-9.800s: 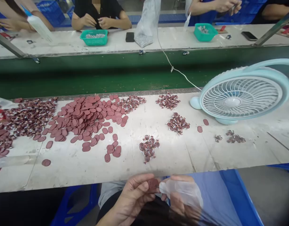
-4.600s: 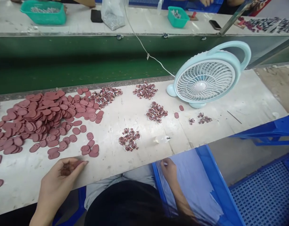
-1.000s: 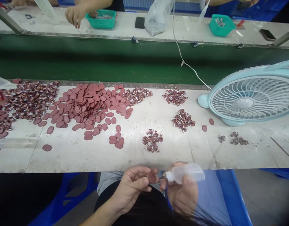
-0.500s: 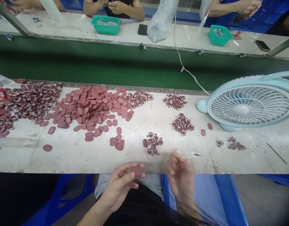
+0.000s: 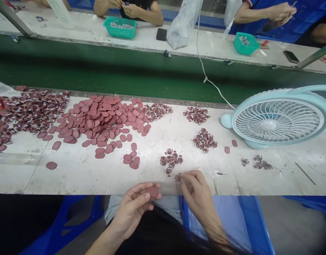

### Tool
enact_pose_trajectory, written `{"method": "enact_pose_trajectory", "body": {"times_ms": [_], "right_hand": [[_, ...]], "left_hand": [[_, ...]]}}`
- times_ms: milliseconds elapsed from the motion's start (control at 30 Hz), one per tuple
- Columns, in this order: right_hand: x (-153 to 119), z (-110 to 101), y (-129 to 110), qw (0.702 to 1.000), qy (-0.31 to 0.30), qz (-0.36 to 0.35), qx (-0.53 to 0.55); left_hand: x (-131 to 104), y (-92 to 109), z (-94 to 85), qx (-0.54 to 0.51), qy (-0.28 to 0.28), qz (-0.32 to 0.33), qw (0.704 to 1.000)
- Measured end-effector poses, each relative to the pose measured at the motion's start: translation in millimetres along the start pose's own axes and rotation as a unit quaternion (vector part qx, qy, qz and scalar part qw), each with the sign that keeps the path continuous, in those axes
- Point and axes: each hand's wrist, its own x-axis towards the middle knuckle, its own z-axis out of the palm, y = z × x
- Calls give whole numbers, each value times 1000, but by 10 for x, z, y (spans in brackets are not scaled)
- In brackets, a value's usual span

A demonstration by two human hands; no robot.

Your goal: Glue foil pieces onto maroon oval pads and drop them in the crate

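Note:
Between the thumb and fingers of my left hand (image 5: pixel 135 207) is a flat reddish-brown oval piece (image 5: pixel 153 192) with small marks on its face. My right hand (image 5: pixel 196 189) is at the table's front edge, thumb and fingertips closed on a small brown patterned piece (image 5: pixel 178 177). Just beyond it lies a small heap of similar brown pieces (image 5: pixel 171 159). Several loose ovals (image 5: pixel 132 159) lie left of that heap, in front of a large pile of reddish-brown ovals (image 5: pixel 104 115).
Two more brown heaps (image 5: pixel 204 140) (image 5: pixel 196 114) lie farther back. A light-blue fan (image 5: pixel 279 120) stands at right, its white cord (image 5: pixel 218 88) running across the gap. A large brown heap (image 5: pixel 38 109) fills the left. Co-workers' hands (image 5: pixel 282 14) and green baskets (image 5: pixel 120 32) are at the opposite bench.
My right hand has moved left to the near side of the small heap, and a small brown piece is now at its fingertips. My left hand stays almost still with the oval.

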Motion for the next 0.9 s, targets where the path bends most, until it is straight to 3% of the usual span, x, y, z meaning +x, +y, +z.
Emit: {"method": "enact_pose_trajectory", "body": {"times_ms": [100, 233, 333, 467, 667, 900], "right_hand": [[12, 22, -51, 998, 8, 60, -15], [-14, 21, -94, 997, -13, 73, 6], [-113, -13, -134, 991, -28, 99, 84], [-261, -22, -222, 953, -31, 144, 265], [-347, 80, -370, 872, -83, 193, 442], [-322, 80, -483, 874, -108, 186, 436]], "left_hand": [[14, -19, 43, -5, -4, -7, 1000], [17, -43, 85, -13, -3, -15, 1000], [6, -71, 93, -24, 2, -20, 1000], [7, -128, 117, -22, -3, -28, 999], [36, -209, 163, 39, -15, 20, 999], [23, -188, 152, 66, -54, 18, 996]]}}
